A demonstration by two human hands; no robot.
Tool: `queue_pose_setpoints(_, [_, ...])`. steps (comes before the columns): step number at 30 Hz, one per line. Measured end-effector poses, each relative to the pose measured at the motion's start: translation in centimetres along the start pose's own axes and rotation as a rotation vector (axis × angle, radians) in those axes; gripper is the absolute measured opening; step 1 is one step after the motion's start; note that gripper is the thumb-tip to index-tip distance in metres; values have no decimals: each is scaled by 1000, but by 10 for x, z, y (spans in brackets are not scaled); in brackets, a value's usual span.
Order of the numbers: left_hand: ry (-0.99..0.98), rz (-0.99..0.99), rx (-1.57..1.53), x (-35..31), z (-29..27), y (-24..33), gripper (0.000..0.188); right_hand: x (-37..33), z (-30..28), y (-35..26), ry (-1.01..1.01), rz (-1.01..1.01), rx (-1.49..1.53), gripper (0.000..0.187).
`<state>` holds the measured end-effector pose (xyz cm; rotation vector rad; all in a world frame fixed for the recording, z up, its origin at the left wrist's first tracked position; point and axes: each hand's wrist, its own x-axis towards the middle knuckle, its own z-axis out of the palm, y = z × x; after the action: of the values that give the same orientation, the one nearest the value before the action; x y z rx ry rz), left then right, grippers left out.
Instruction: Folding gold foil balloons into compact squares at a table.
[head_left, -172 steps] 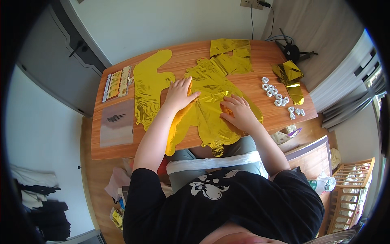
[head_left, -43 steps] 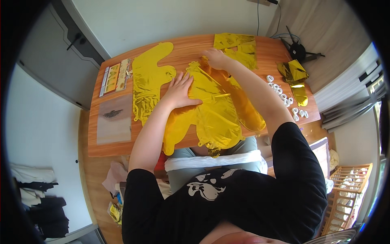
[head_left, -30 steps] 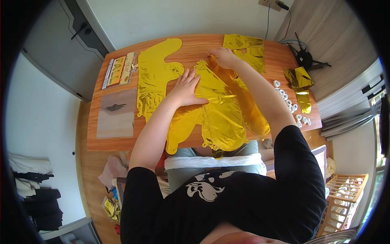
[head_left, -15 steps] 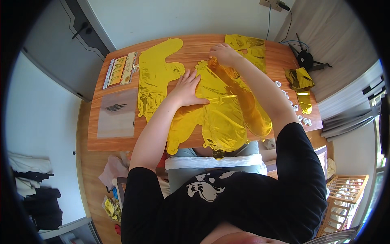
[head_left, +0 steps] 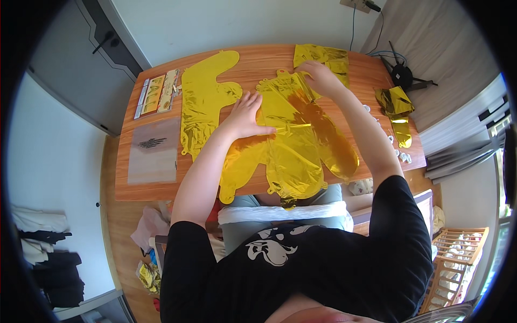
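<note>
A flat, uninflated gold foil balloon (head_left: 293, 145) lies spread on the wooden table (head_left: 145, 191) in front of me, its lower lobes hanging over the near edge. My left hand (head_left: 246, 114) lies flat on its left part, fingers spread, pinning it down. My right hand (head_left: 319, 76) reaches to the far end of the balloon and pinches its upper edge, near a folded gold foil piece (head_left: 323, 55). A second flat gold balloon (head_left: 206, 105) lies to the left of my left hand.
A clear plastic sleeve (head_left: 154, 151) and a strip-shaped packet (head_left: 157, 92) lie at the table's left end. Crumpled gold foil (head_left: 397, 110) and small white pieces (head_left: 403, 156) sit at the right end. Black cables (head_left: 401, 75) lie beyond the far right corner.
My right hand went from the balloon's near right part to its far upper edge and took hold there. My left hand stayed pressed on the foil.
</note>
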<state>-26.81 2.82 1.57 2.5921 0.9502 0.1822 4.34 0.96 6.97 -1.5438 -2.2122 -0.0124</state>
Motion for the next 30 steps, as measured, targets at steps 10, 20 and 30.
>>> queue_pose_setpoints(10, [-115, -162, 2, -7, -24, 7, 124, -155, -27, -55, -98, 35, 204, 28])
queue_pose_setpoints(20, [-338, -143, 111, -20, -37, 6, 131, -180, -21, -62, -116, 63, 126, 32])
queue_pose_setpoints(30, [-403, 33, -253, -29, -62, -21, 122, -174, -21, -60, -129, 60, 103, 32])
